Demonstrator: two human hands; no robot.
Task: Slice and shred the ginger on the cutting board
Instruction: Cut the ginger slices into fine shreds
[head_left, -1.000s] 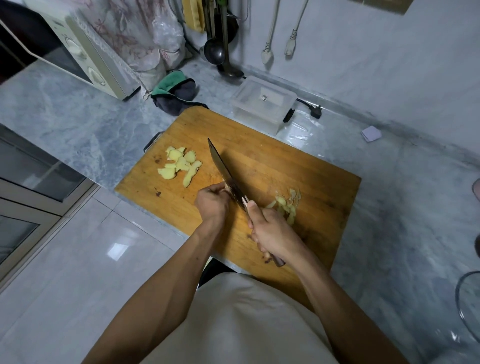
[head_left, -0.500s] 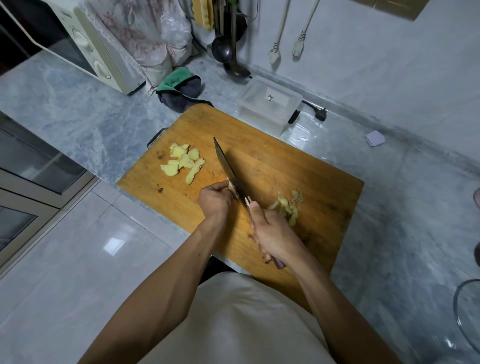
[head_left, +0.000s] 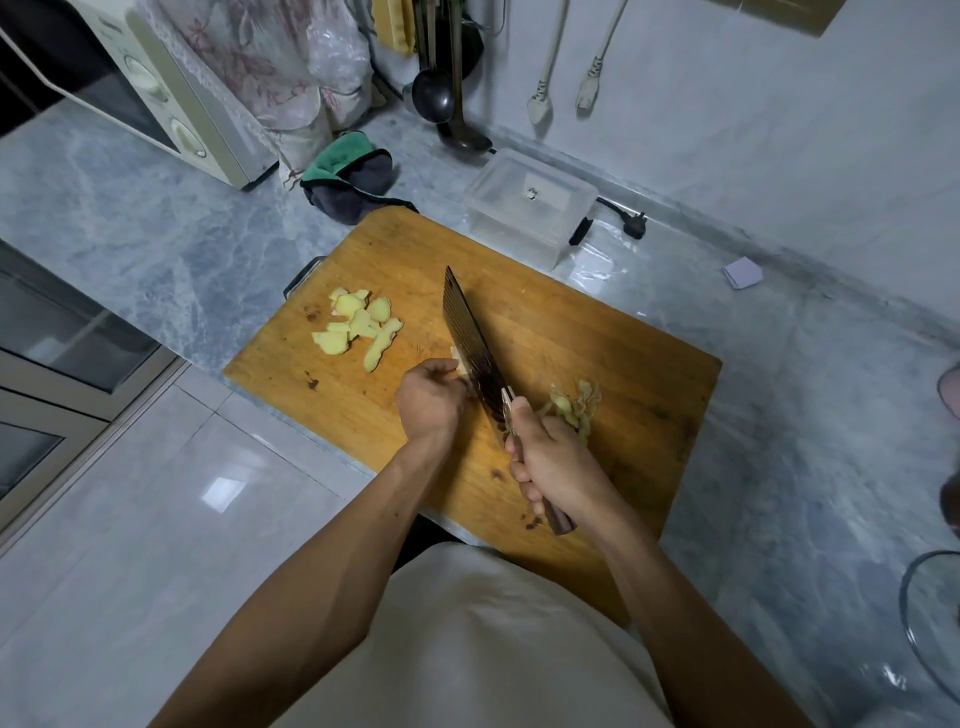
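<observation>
A wooden cutting board (head_left: 597, 332) lies on the marble counter. My right hand (head_left: 556, 462) grips the handle of a dark cleaver (head_left: 475, 345), whose blade stands edge-down on the board. Against the blade's left side my left hand (head_left: 431, 400) holds a small piece of ginger (head_left: 458, 362) with curled fingers; most of the piece is hidden. A pile of pale yellow ginger slices (head_left: 358, 327) lies at the board's left. Thin ginger shreds and peel (head_left: 574, 405) lie just right of my right hand.
A clear plastic box (head_left: 530, 208) stands behind the board, a green and grey cloth (head_left: 348, 176) to its left, a microwave (head_left: 156, 93) at the far left. Ladles (head_left: 441, 93) hang on the wall. A glass bowl rim (head_left: 924, 623) shows at the right edge.
The blade has stayed against the ginger at my left hand with only small shifts. The camera view has drifted slightly.
</observation>
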